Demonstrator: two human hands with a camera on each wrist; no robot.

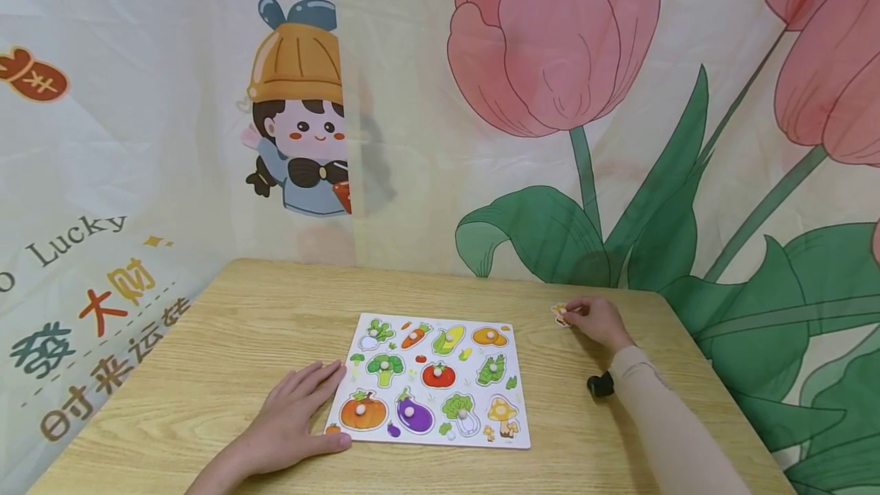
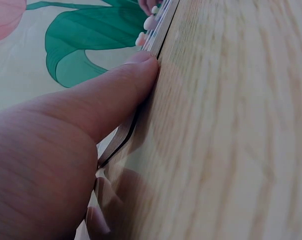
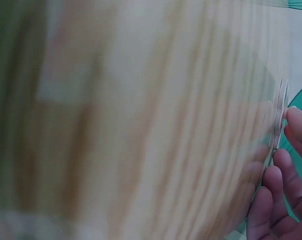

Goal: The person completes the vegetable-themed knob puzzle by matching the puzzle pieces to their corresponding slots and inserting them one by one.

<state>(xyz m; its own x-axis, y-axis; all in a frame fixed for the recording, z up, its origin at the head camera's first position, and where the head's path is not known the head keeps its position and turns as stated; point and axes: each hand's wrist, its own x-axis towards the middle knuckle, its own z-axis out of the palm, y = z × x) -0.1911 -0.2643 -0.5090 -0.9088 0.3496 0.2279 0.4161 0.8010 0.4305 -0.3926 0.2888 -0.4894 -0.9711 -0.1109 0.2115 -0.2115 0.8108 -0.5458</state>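
Note:
A white knobbed vegetable puzzle board lies on the wooden table. Along its left edge rests my left hand, fingers stretched out, the thumb touching the front left corner. Beyond the board's far right corner, my right hand pinches a small mushroom puzzle piece by its knob. In the right wrist view that thin piece appears edge-on, right at the tabletop. Most pictures on the board carry a round knob; the mushroom picture at the front right shows none.
The light wooden table reaches back to a printed cloth backdrop with tulips and a cartoon figure. A black band sits at the right wrist, beside the sleeve.

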